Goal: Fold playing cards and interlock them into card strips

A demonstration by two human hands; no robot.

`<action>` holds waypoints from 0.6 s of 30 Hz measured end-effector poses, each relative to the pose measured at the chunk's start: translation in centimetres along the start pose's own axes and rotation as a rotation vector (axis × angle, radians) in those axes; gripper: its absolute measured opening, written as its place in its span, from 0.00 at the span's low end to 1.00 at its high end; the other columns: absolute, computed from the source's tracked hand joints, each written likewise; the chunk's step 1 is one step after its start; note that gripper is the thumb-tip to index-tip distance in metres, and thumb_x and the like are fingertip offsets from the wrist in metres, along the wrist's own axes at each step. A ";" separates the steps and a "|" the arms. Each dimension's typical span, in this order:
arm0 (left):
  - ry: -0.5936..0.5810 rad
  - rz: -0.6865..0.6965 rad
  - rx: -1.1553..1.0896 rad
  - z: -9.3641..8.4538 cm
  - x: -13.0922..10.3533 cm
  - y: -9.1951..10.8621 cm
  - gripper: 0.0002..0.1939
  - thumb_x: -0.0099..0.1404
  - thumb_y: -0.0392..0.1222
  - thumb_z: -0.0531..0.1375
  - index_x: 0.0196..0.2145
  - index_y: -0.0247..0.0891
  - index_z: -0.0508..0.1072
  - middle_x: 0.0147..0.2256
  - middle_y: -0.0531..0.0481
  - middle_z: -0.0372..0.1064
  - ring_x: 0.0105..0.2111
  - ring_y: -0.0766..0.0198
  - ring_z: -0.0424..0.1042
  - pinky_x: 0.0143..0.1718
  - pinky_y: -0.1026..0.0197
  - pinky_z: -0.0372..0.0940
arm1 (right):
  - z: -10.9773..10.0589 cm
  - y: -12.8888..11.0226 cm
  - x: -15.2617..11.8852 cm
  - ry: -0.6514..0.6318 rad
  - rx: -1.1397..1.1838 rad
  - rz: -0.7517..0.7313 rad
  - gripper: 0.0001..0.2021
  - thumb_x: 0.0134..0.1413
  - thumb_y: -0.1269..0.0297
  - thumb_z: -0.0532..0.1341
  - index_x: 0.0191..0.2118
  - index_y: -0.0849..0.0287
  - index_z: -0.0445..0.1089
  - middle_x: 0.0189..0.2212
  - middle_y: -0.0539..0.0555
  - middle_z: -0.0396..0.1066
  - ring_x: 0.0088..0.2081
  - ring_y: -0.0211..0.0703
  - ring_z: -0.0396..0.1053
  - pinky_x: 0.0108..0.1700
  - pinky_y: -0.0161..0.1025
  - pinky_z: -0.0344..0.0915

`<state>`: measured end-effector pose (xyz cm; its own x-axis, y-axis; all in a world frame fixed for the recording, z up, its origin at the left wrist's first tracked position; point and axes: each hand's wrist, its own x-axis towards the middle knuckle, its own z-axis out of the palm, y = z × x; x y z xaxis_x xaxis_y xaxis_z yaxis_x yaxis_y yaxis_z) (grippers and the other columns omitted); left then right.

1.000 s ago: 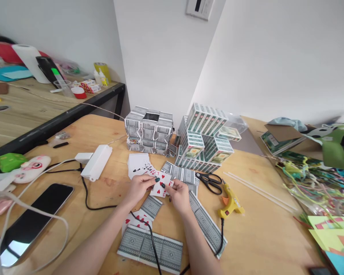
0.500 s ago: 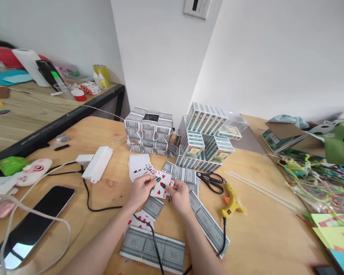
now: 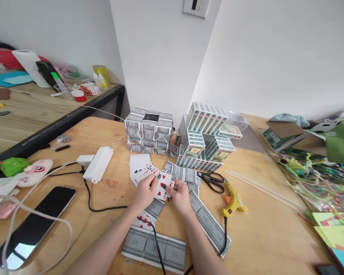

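Red heart playing cards (image 3: 161, 191) are pinched between my two hands above the table, faces up. My left hand (image 3: 145, 193) grips their left edge with thumb and finger. On the right side, my right hand (image 3: 179, 194) holds the cards, its thumb lying over a face. Just behind my left hand, a fan of loose cards (image 3: 139, 163) lies face up. Below my hands are a card strip showing grey backs (image 3: 154, 246) and some heart cards (image 3: 145, 221). Another joined strip (image 3: 209, 223) lies right of my right forearm.
Behind stand a box-like card structure (image 3: 149, 131) and stacked card boxes (image 3: 205, 137). Black-handled scissors (image 3: 212, 181) and a yellow glue gun (image 3: 233, 200) lie at right, its cord crossing under my arms. A white power strip (image 3: 99, 164) and phone (image 3: 33, 227) are at left.
My left hand has shifted slightly, its fingers closing more around the left edge of the cards. My right hand stays nearly still. The view has moved a touch.
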<state>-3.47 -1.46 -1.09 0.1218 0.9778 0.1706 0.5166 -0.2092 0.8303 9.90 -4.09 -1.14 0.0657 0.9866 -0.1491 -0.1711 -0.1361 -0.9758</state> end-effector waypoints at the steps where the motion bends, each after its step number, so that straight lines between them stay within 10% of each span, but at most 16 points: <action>1: 0.000 -0.002 0.005 0.0 0.0 0.0 0.15 0.61 0.44 0.48 0.19 0.39 0.53 0.17 0.57 0.50 0.19 0.69 0.54 0.23 0.65 0.50 | 0.0 0.0 0.0 -0.003 0.009 0.002 0.15 0.37 0.57 0.65 0.20 0.59 0.59 0.13 0.44 0.59 0.15 0.30 0.53 0.17 0.29 0.50; 18: 0.000 -0.047 0.047 0.0 0.1 0.0 0.19 0.62 0.45 0.46 0.15 0.38 0.52 0.13 0.58 0.49 0.17 0.71 0.52 0.21 0.66 0.47 | 0.1 0.2 -0.1 -0.049 0.058 0.019 0.15 0.37 0.59 0.66 0.21 0.59 0.59 0.14 0.43 0.60 0.15 0.30 0.53 0.17 0.30 0.49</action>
<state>-3.49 -1.35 -1.04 0.0965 0.9865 0.1324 0.5610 -0.1638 0.8115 9.80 -4.20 -1.33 0.0145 0.9873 -0.1580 -0.2286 -0.1505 -0.9618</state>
